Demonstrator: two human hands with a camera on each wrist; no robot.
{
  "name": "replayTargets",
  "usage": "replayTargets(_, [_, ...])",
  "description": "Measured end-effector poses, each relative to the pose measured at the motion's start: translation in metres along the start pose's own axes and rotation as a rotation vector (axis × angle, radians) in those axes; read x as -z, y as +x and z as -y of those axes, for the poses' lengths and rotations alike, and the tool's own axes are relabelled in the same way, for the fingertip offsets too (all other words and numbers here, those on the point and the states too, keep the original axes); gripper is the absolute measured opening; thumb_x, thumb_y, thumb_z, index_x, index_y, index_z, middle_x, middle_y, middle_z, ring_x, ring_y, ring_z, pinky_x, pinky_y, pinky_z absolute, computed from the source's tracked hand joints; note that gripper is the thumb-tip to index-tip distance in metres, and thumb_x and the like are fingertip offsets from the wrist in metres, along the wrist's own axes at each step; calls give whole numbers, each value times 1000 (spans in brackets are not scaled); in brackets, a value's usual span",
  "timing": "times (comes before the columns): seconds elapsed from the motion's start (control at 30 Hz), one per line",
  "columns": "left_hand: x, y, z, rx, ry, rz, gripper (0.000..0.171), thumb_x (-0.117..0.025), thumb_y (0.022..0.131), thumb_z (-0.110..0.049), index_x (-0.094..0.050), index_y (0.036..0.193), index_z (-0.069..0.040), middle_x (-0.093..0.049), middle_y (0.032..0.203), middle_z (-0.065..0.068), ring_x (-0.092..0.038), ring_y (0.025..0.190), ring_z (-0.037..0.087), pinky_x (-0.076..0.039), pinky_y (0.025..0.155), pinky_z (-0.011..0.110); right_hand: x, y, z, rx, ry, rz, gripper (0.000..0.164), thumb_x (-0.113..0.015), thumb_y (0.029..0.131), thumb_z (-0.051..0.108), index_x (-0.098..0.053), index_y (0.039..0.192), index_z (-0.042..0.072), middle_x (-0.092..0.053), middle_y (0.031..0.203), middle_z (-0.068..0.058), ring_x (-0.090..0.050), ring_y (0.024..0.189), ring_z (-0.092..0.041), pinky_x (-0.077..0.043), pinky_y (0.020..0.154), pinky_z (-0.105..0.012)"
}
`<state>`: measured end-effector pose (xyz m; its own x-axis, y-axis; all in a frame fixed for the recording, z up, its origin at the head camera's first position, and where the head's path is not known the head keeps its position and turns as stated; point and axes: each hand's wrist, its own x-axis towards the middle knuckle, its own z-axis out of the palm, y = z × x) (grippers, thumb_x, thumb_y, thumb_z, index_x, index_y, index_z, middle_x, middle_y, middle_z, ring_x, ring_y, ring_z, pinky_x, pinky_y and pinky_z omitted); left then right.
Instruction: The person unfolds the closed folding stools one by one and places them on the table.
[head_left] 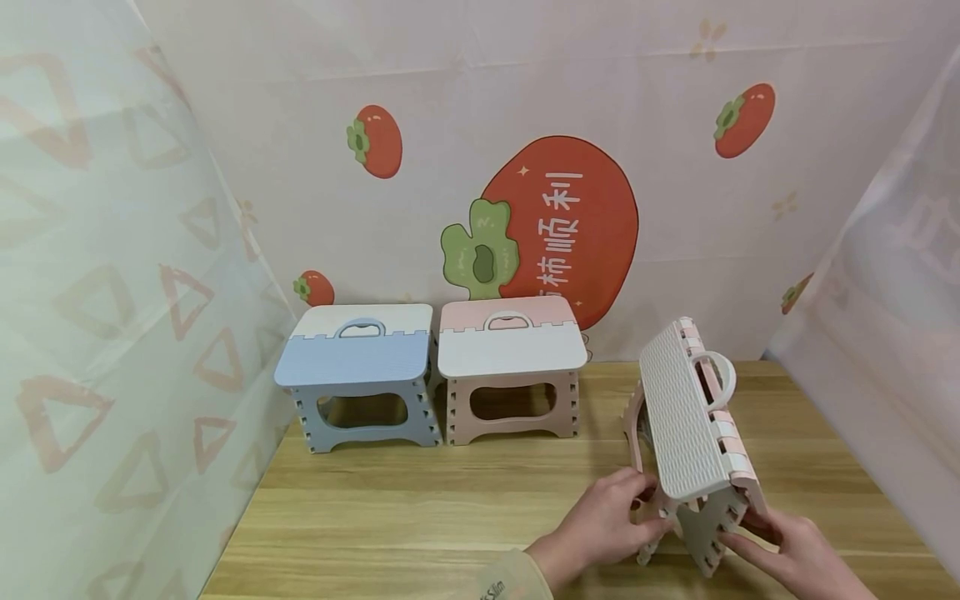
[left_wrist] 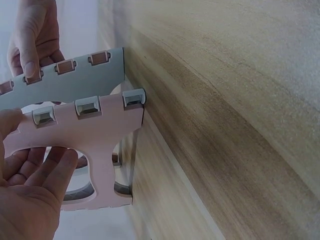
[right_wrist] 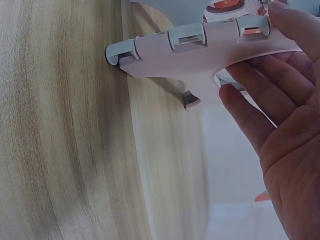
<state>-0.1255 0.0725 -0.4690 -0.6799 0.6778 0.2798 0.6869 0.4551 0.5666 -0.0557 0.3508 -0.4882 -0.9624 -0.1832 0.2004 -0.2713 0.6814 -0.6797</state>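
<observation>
A pink and white folding step stool [head_left: 678, 417] stands partly folded at the right of the wooden table, its white top tilted like a roof and its handle loop [head_left: 716, 379] sticking up. My left hand [head_left: 611, 512] grips its left leg panel; in the left wrist view the thumb lies at the panel's hinged edge and the fingers reach its oval cutout. On the opposite side my right hand [head_left: 798, 550] holds the other pink leg panel [right_wrist: 200, 55], thumb on the edge and fingers against the panel. Some fingertips are hidden behind the panels.
A blue and white stool [head_left: 356, 367] and another pink and white stool [head_left: 510, 358] stand unfolded side by side at the back of the table [head_left: 420, 517]. Curtain-like sheets with printed persimmons [head_left: 570, 233] and triangles hang behind and at both sides.
</observation>
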Motion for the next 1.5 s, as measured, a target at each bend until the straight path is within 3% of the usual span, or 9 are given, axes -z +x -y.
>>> replayTargets(0.27, [0, 0, 1, -7, 9, 0, 35, -73, 96, -35, -67, 124, -16, -67, 113, -10, -60, 101, -7, -42, 83, 1, 2, -1, -2, -36, -8, 15, 44, -78, 90, 10, -64, 128, -7, -69, 118, 13, -63, 99, 8, -59, 68, -20])
replayTargets(0.5, [1, 1, 2, -18, -12, 2, 35, -73, 96, -34, -66, 125, -15, -67, 113, -9, -61, 102, -6, -43, 83, 1, 3, -1, -1, -47, -15, 13, 44, -78, 91, 13, -63, 129, -6, -59, 118, 29, -62, 100, 9, -59, 69, -20])
replayTargets(0.7, [1, 1, 2, -19, -4, -2, 34, -73, 96, -34, -66, 124, -17, -67, 112, -11, -61, 102, -7, -42, 83, 1, 3, -3, -3, -14, -27, -22, 43, -80, 88, 9, -65, 127, -3, -61, 118, 27, -62, 100, 9, -59, 70, -19])
replayTargets(1.03, [2, 0, 3, -18, 1, 5, 34, -73, 96, -34, -66, 124, -17, -67, 113, -10, -61, 102, -6, -43, 83, 2, 5, -4, -6, -44, -24, 2, 45, -79, 89, 8, -63, 128, -9, -58, 118, 29, -61, 99, 10, -59, 68, -19])
replayTargets(1.2, [2, 0, 3, -19, 9, 2, 33, -73, 96, -34, -67, 123, -17, -67, 112, -10, -61, 101, -6, -43, 82, 2, 6, -5, -8, -49, -29, 4, 46, -79, 89, 7, -62, 127, -12, -63, 119, 22, -61, 98, 10, -59, 68, -20])
replayTargets(1.5, [3, 0, 3, -15, 5, 13, 33, -72, 97, -34, -67, 124, -17, -67, 113, -10, -61, 102, -6, -43, 81, 2, 7, -4, -9, -93, -63, -6, 47, -79, 90, 14, -63, 129, -8, -62, 118, 22, -60, 99, 11, -59, 69, -21])
